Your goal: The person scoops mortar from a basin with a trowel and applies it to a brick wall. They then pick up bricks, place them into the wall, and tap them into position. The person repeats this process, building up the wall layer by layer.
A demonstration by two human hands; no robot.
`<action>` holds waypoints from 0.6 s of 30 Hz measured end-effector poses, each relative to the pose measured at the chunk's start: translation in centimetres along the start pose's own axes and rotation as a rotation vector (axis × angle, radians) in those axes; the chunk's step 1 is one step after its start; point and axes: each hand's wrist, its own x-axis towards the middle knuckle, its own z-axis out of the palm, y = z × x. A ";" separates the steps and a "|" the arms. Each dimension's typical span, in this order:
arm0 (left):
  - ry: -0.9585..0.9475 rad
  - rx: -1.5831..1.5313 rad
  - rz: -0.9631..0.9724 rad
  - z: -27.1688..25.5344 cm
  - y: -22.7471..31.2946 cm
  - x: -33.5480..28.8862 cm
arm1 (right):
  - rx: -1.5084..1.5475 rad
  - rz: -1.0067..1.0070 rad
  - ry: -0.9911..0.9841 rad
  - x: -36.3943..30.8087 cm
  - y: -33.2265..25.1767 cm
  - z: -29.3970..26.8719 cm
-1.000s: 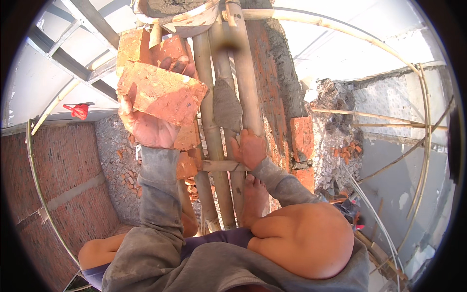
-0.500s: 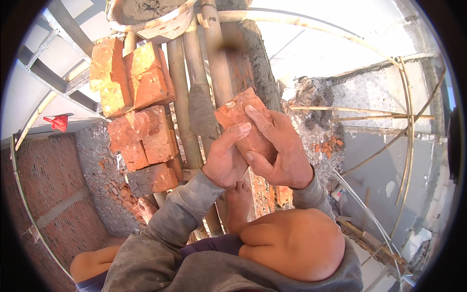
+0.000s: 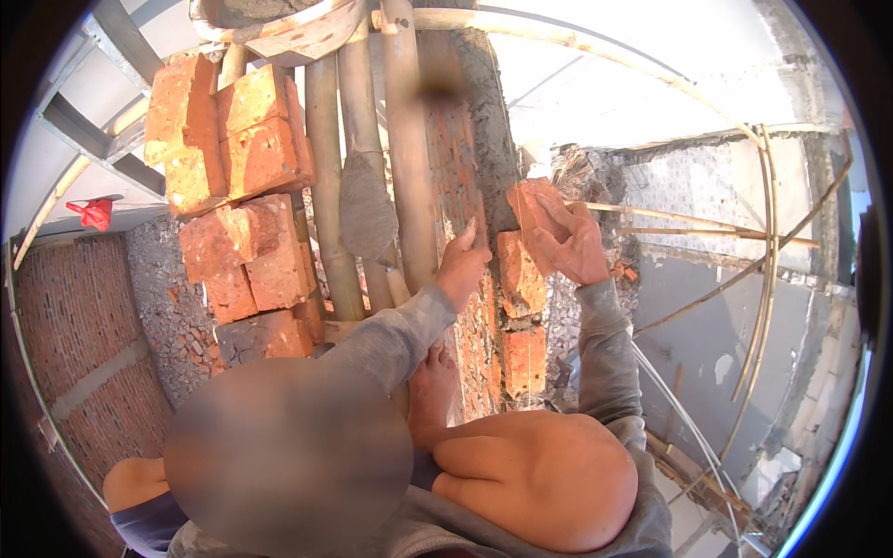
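My right hand (image 3: 572, 244) is closed around a red brick (image 3: 532, 206), held over the right side of the wall top, at the far end of the laid bricks (image 3: 524, 358). My left hand (image 3: 462, 268) is apart from it over the brick wall, its thumb raised and its other fingers loosely bent, with nothing visible in it. To the left of that hand, a trowel (image 3: 368, 206) with a grey, mortar-coated blade lies on the bamboo poles (image 3: 406, 139). Wet mortar (image 3: 493, 121) runs along the wall beyond my hands.
Bricks (image 3: 265, 153) are stacked on the poles at left. A basin (image 3: 288, 33) of mortar stands at the far end. My bare foot (image 3: 434, 386) rests beside the wall. Rubble (image 3: 167, 298) lies far below at left; bamboo poles (image 3: 767, 251) cross the right side.
My right hand has carried the brick rightward over the wall's right side. My left hand has let go of the brick and is apart from it. Laid bricks now show between my arms.
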 end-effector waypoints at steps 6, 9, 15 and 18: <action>0.044 0.057 -0.017 0.1 1.6 1.9 | -0.109 -0.132 0.115 3.5 0.2 4.6; 0.048 0.080 0.083 -0.3 3.0 3.1 | -0.097 -0.099 0.124 4.8 0.3 5.6; 0.062 0.080 0.092 -0.8 3.3 5.2 | -0.029 -0.091 0.157 6.5 0.8 6.8; 0.026 -0.025 0.136 -0.9 2.7 5.6 | -0.055 -0.169 0.215 7.7 0.9 7.7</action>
